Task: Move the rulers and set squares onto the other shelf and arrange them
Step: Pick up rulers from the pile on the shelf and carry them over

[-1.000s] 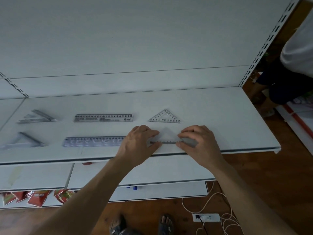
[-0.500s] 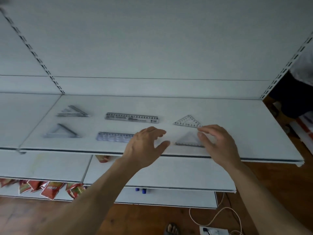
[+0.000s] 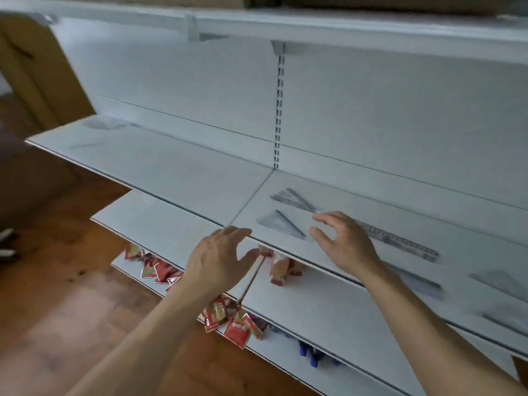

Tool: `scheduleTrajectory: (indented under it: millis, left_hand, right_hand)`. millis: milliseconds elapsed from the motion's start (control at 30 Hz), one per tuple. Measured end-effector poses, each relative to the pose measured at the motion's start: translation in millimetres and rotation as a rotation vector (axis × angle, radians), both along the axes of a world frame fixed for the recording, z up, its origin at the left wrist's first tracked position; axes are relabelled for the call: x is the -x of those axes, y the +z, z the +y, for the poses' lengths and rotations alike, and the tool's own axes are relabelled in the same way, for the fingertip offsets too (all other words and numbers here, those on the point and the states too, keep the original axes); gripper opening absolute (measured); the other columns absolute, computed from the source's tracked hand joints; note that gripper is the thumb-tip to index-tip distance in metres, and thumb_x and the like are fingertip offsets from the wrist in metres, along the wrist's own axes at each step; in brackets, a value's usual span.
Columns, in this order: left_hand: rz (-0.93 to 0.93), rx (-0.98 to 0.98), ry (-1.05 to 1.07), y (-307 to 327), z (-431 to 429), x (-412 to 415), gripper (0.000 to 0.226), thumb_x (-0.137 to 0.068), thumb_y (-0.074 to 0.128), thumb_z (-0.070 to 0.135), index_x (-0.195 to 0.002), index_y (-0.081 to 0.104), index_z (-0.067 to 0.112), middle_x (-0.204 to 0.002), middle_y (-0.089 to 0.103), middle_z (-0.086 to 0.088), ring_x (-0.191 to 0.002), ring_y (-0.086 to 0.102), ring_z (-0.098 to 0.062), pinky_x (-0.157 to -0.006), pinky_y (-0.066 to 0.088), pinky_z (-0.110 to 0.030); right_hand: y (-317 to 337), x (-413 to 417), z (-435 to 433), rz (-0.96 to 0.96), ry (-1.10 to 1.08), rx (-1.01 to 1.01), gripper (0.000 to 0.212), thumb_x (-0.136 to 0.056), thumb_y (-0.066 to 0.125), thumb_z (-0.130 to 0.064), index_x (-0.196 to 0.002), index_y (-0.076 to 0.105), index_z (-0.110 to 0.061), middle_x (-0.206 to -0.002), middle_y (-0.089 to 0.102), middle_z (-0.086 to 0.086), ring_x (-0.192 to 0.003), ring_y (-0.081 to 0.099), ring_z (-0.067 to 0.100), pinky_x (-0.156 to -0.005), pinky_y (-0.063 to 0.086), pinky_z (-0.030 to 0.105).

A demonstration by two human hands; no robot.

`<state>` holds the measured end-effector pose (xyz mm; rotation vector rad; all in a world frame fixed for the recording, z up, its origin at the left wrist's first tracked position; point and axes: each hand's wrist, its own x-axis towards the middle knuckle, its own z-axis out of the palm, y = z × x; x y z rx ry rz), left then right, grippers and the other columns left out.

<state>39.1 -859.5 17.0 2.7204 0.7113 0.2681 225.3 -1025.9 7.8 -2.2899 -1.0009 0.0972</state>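
The right white shelf point(image 3: 357, 261) carries clear rulers and set squares. A set square point(image 3: 281, 222) lies near its front left, and another set square point(image 3: 294, 199) sits behind it. A long ruler point(image 3: 400, 241) runs right from behind my right hand point(image 3: 343, 241), which hovers open over the shelf front. My left hand point(image 3: 217, 258) is open in front of the shelf edge, holding nothing. More blurred rulers and set squares point(image 3: 491, 281) lie far right. On the left shelf point(image 3: 160, 164), faint blurred clear pieces point(image 3: 100, 125) rest at its far end.
Lower shelves hold red packets point(image 3: 237, 324) and blue items point(image 3: 310, 352). A slotted upright point(image 3: 279, 110) divides the two shelf bays. A brown cardboard box point(image 3: 34, 70) stands at the far left, above the wooden floor point(image 3: 57, 295).
My view has swung left and both hands have let go of the set square at the shelf front. They now hover open further left along the shelf.
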Motion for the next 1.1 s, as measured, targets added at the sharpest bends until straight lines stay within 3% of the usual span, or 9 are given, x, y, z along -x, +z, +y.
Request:
scheduleTrajectory:
  millis: [167, 433, 733, 867, 1000, 1100]
  left_hand:
    - [0.064, -0.027, 0.233, 11.1, 90.3, 94.6, 0.058, -0.092, 0.044, 0.058, -0.143, 0.038, 0.03, -0.144, 0.045, 0.007, -0.13, 0.044, -0.017, -0.103, 0.038, -0.035]
    - [0.047, 0.016, 0.495, 7.5, 175.7, 181.4, 0.056, -0.091, 0.046, 0.058, -0.14, 0.042, 0.033, -0.142, 0.048, 0.01, -0.129, 0.043, -0.015, -0.102, 0.038, -0.034]
    - [0.054, 0.072, 0.573, -13.7, 279.8, 201.8, 0.053, -0.091, 0.045, 0.058, -0.139, 0.042, 0.035, -0.137, 0.051, 0.013, -0.123, 0.048, -0.012, -0.094, 0.042, -0.029]
    - [0.049, 0.063, 0.574, -20.4, 367.0, 194.2, 0.05, -0.092, 0.047, 0.054, -0.137, 0.045, 0.032, -0.134, 0.054, 0.012, -0.12, 0.051, -0.013, -0.092, 0.045, -0.029]
    - [0.052, 0.08, 0.566, -17.8, 457.9, 182.0, 0.05, -0.091, 0.049, 0.056, -0.136, 0.047, 0.032, -0.125, 0.058, 0.013, -0.111, 0.056, -0.011, -0.085, 0.049, -0.025]
    - [0.057, 0.068, 0.568, -18.2, 516.3, 173.9, 0.051, -0.091, 0.05, 0.055, -0.136, 0.047, 0.033, -0.127, 0.058, 0.012, -0.114, 0.056, -0.011, -0.088, 0.051, -0.027]
  right_hand:
    - [13.7, 65.6, 132.9, -0.003, 0.202, 0.032, 0.042, -0.091, 0.059, -0.036, -0.13, 0.056, -0.019, -0.137, 0.051, -0.002, -0.128, 0.044, 0.015, -0.101, 0.031, 0.022]
    - [15.4, 138.0, 265.6, 0.023, 0.431, 0.075, 0.047, -0.092, 0.057, -0.039, -0.135, 0.051, -0.02, -0.141, 0.048, -0.003, -0.129, 0.043, 0.014, -0.102, 0.032, 0.023]
    - [0.8, 161.2, 409.5, 0.016, 0.515, 0.107, 0.051, -0.093, 0.055, -0.043, -0.138, 0.046, -0.022, -0.144, 0.045, -0.004, -0.129, 0.045, 0.016, -0.101, 0.037, 0.028]
    - [-10.8, 155.4, 505.0, 0.03, 0.526, 0.104, 0.049, -0.093, 0.055, -0.04, -0.137, 0.047, -0.021, -0.142, 0.047, -0.003, -0.127, 0.046, 0.017, -0.097, 0.037, 0.025]
    - [-15.0, 147.4, 598.3, 0.066, 0.501, 0.12, 0.051, -0.093, 0.054, -0.042, -0.139, 0.045, -0.02, -0.146, 0.043, -0.002, -0.132, 0.042, 0.017, -0.105, 0.035, 0.029]
    - [-17.0, 144.9, 659.7, 0.058, 0.518, 0.145, 0.052, -0.094, 0.053, -0.042, -0.14, 0.043, -0.021, -0.147, 0.041, -0.002, -0.133, 0.04, 0.017, -0.106, 0.034, 0.03]
